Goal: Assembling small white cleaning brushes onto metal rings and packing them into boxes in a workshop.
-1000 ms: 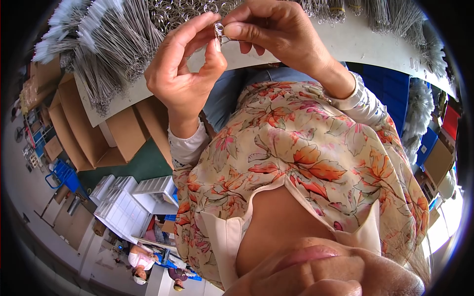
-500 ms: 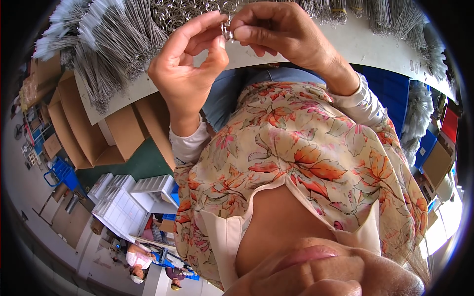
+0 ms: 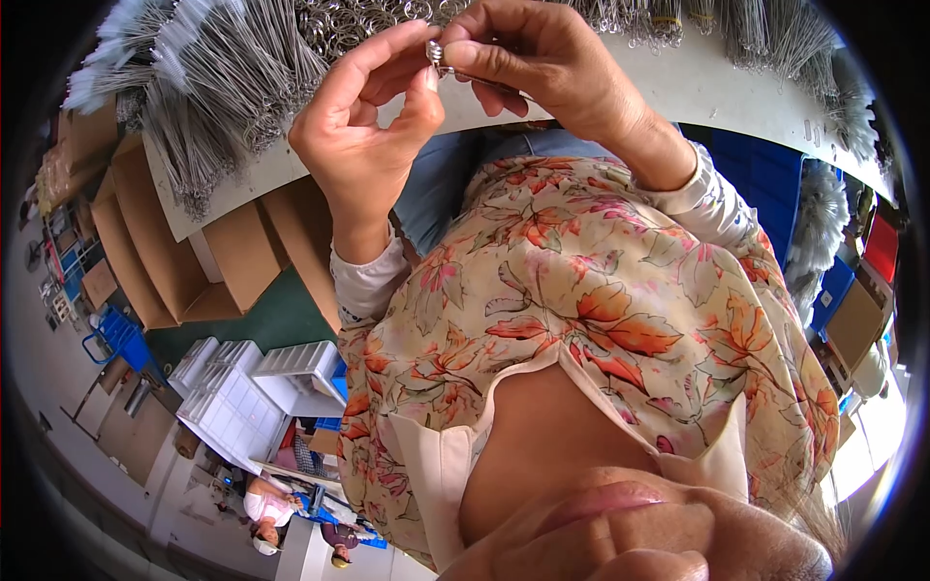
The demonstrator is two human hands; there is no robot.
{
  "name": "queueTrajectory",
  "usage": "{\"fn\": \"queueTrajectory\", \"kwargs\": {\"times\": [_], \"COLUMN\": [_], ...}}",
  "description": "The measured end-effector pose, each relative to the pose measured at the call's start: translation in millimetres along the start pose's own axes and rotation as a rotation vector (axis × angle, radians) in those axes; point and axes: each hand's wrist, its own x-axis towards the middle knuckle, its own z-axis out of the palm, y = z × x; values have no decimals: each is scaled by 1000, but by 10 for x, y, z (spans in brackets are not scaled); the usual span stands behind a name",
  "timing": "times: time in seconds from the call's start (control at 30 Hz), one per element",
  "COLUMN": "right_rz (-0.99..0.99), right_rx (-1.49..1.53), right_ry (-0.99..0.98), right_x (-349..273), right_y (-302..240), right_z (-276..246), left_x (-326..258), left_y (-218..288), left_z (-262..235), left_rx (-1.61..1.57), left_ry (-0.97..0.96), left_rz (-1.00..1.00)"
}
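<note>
A small stack of metal rings [image 3: 434,52], shiny, silvery and closely coiled, sits near 12 o'clock in the view, above the table [image 3: 630,92]. Its short long axis runs roughly from 12 to 6 o'clock; fingers hide part of it. The left hand [image 3: 373,121] pinches it narrowly between thumb and forefinger tips, and the right hand [image 3: 542,60] grips its 3 o'clock side, thumb pressed close. A pile of rings [image 3: 360,29] lies toward 10 o'clock from it, wire bundles [image 3: 228,87] toward 9 o'clock.
</note>
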Motion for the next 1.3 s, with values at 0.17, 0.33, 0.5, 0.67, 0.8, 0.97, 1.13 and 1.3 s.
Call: {"fn": "queueTrajectory", "kwargs": {"times": [0.17,0.33,0.5,0.67,0.8,0.97,1.13,1.3], "right_rz": [86,-89,-435,-673,-812,-804,-661,-361], "right_rx": [-178,-358,-750,-1438,-1567,-1400,-1178,-1612], "right_ry": [-93,-168,84,116,107,188,661,751], "right_x": [50,74,66,38,65,9,116,412], "right_y": [-191,-258,124,776,839,543,-141,-349], "right_z": [-95,-130,-91,-328,-336,-472,-1097,-1368], "left_x": [-2,76,56,536,1112,1197,1154,1134], "left_y": [38,11,-178,-373,-504,-1025,-795,-605], "left_z": [-58,-108,-238,-851,-1376,-1768,-1677,-1493], "left_rx": [13,75,-127,413,1006,862,578,296], "left_ry": [-56,-122,-131,-27,199,187,281,407], "left_rz": [46,56,-211,-174,-169,-227,-395,-154]}}
